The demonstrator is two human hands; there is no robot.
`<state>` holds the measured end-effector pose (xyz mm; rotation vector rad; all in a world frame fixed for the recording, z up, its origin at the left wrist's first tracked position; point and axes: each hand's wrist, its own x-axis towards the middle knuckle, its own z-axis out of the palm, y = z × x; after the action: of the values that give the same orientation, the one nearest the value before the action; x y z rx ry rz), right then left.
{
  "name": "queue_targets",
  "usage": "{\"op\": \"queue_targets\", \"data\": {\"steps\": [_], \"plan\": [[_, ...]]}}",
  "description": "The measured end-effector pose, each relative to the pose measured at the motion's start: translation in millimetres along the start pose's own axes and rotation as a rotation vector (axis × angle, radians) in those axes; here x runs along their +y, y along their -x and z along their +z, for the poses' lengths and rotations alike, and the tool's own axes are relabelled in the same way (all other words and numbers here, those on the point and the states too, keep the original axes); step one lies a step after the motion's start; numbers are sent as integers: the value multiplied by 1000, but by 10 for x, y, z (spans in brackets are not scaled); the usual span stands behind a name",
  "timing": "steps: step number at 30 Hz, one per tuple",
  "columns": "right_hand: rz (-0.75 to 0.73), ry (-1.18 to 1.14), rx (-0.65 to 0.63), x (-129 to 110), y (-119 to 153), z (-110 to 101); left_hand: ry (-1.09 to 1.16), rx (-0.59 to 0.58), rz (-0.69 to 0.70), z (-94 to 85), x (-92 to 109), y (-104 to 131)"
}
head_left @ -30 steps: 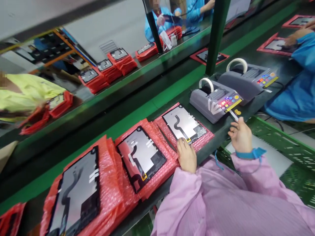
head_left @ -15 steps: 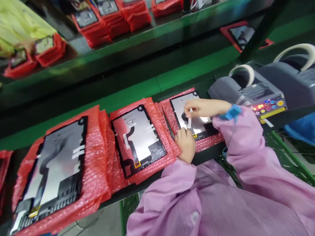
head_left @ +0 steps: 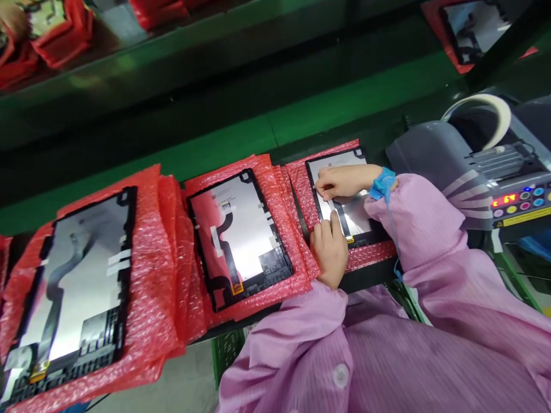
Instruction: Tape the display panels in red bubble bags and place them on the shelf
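"C 64" is shown in red on the display (head_left: 509,199) of the grey tape dispenser (head_left: 426,158). Print on the yellow label (head_left: 527,218) cannot be read.

The head camera looks from above the wearer's torso, facing forward and steeply down. The pink, finely striped fabric smock (head_left: 387,355) fills the near lower edge. The bare left hand (head_left: 329,249) and bare right hand (head_left: 346,180) appear at close range, right of center. Beyond them, the long, flat green strip (head_left: 301,120) crosses obliquely, rising rightward. The right edge crops the grey plastic tape dispenser (head_left: 434,155).
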<state>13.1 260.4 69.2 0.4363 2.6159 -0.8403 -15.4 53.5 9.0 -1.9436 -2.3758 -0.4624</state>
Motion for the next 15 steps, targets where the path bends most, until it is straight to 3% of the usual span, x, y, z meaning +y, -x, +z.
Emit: {"op": "queue_targets", "data": {"steps": [5,9,11,15], "plan": [[15,29,49,-30,19,65,-40,-147,-19,-39,39,-53],[46,61,168,18,64,147,-60,-195,-24,-70,52,-83],[132,87,309,59,75,185,-66,-206,-21,-76,44,-83],[434,174,750,-27,182,275,-82,-211,-20,-115,28,-73]]}}
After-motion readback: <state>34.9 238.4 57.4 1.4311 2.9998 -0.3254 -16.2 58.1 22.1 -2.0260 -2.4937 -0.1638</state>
